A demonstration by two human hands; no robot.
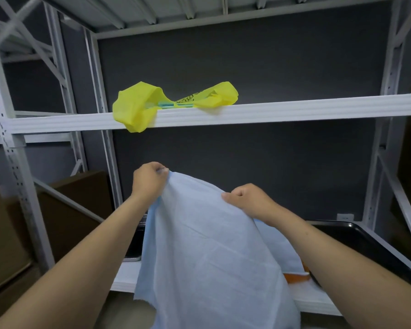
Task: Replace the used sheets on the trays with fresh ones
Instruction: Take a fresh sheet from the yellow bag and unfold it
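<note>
The left hand (150,180) is curled tight and pinches one top corner of a big blue sheet (207,257). The right hand (244,198) is curled too and grips the top edge of the same sheet a little lower down. Both hands hold the sheet up in the air in front of a white rack, and it hangs down loose between the arms. Behind it is the lower shelf (128,279). A black tray (365,241) sits on that shelf at the right, and the part that shows has no sheet on it. At the left, a dark thing with a shiny edge (135,243) peeks out from behind the sheet. It may be another tray, but most of it is hidden. Something orange (297,277) pokes out by the right arm, and I cannot tell what it is. A yellow bag (133,110) lies on the upper shelf (294,110). I cannot tell for sure if this sheet is a used one or a fresh one. It looks clean and flat, so I think it is a fresh one being opened out. If so, the next move is to hold it wide, bring it low over a tray, line up the corners, lay it down flat, and smooth it so no part hangs over.
</note>
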